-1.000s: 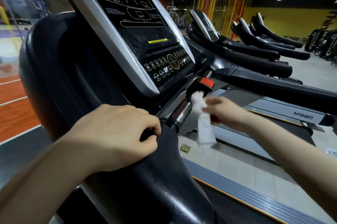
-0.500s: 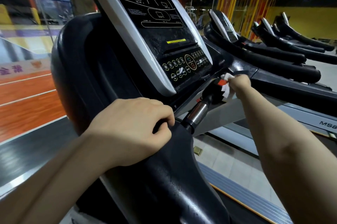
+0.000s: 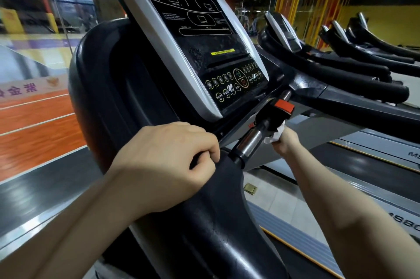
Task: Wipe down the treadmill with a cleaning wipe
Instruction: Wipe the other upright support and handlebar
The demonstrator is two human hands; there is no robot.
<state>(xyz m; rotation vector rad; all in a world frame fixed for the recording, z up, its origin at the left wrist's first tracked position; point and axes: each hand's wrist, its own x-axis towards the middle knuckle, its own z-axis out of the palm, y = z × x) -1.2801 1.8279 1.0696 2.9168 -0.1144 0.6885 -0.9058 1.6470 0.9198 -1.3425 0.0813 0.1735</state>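
indoors, gym | left hand gripping treadmill handrail | right hand clutching wipe under crossbar

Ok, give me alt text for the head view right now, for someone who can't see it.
The right hand presses a bunched white cleaning wipe against the black grip below the red stop button on a treadmill crossbar. The left hand grips the black handrail below the console. More treadmills line up to the right.
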